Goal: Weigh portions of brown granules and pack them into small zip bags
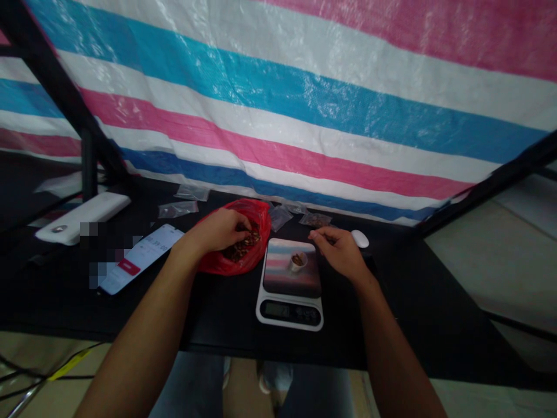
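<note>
Black tabletop (130, 307), hand (220, 230) in red bag (261, 232)

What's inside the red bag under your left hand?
Dark brown pieces show in the red plastic bag; the left hand and bag folds hide the rest.

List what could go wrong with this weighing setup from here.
The left hand is in the brown pieces in the red plastic bag, so some might spill onto the black table. The right hand is close to the small white cup on the digital scale, and could knock it or disturb the reading.
</note>
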Demonstrator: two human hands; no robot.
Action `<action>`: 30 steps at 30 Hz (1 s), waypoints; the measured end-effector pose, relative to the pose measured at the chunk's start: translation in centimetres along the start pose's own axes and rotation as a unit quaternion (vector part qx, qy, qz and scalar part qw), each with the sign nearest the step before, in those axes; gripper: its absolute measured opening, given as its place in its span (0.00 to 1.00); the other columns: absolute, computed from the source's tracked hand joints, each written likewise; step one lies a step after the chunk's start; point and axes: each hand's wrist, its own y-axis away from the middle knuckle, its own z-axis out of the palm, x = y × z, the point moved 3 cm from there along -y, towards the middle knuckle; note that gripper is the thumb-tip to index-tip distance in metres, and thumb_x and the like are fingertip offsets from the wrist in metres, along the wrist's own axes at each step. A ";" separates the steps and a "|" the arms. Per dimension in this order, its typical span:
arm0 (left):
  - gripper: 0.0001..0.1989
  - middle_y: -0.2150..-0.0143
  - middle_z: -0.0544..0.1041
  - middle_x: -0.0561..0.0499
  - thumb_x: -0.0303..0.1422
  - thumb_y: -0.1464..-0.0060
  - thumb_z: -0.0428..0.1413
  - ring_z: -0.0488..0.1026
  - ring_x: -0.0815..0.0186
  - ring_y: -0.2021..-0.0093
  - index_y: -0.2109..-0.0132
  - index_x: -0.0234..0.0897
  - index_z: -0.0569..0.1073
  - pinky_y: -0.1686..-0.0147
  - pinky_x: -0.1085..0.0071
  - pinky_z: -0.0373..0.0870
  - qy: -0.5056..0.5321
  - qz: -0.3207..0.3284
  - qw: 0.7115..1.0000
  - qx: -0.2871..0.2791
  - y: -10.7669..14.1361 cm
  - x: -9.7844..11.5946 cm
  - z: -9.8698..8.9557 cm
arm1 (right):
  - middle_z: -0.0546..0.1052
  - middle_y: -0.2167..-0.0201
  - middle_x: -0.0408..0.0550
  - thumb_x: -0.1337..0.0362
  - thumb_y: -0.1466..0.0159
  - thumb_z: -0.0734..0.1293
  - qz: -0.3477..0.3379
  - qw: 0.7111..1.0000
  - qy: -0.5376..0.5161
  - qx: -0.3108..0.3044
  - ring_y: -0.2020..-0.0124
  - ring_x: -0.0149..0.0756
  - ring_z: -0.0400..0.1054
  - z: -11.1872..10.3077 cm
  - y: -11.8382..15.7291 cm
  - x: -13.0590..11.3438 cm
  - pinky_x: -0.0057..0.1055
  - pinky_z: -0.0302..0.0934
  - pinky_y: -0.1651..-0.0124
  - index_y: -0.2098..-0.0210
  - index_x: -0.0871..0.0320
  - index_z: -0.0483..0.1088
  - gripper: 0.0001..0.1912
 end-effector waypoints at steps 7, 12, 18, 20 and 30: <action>0.14 0.54 0.86 0.50 0.37 0.40 0.55 0.82 0.60 0.55 0.53 0.40 0.83 0.52 0.70 0.73 0.041 -0.006 0.998 0.047 0.5 -0.1 -0.7 | 0.76 0.77 0.46 0.50 0.34 0.66 0.002 1.000 -0.001 0.002 0.74 0.35 0.67 0.0 0.0 -0.1 0.30 0.58 0.70 0.70 0.59 0.79 0.20; 0.14 0.55 0.86 0.50 0.38 0.39 0.56 0.82 0.62 0.57 0.53 0.38 0.82 0.55 0.71 0.74 0.118 0.041 0.989 0.085 0.8 1.2 -1.2 | 0.75 0.77 0.45 0.51 0.33 0.66 0.002 1.000 0.004 0.008 0.75 0.34 0.65 -0.2 0.0 -0.3 0.30 0.56 0.70 0.72 0.59 0.77 0.19; 0.12 0.55 0.85 0.49 0.36 0.35 0.56 0.81 0.63 0.56 0.52 0.38 0.82 0.54 0.71 0.74 0.141 0.158 0.971 0.108 0.8 6.3 -0.5 | 0.74 0.77 0.44 0.51 0.32 0.65 0.002 1.000 -0.003 0.009 0.74 0.33 0.65 -0.2 -0.1 -0.1 0.30 0.57 0.69 0.74 0.58 0.74 0.21; 0.12 0.53 0.84 0.48 0.35 0.33 0.55 0.80 0.63 0.55 0.51 0.39 0.82 0.53 0.70 0.73 0.118 0.204 0.967 0.098 0.7 8.0 0.1 | 0.75 0.76 0.44 0.51 0.32 0.65 0.005 1.000 -0.005 0.004 0.73 0.33 0.65 -0.1 0.0 0.1 0.30 0.57 0.69 0.73 0.59 0.75 0.20; 0.14 0.53 0.80 0.45 0.28 0.31 0.51 0.79 0.59 0.53 0.50 0.38 0.82 0.52 0.66 0.72 -0.039 0.247 0.967 0.037 0.1 10.6 2.8 | 0.75 0.75 0.45 0.52 0.31 0.65 -0.004 1.000 0.003 0.002 0.71 0.35 0.67 -0.1 0.0 0.1 0.31 0.58 0.67 0.73 0.58 0.75 0.20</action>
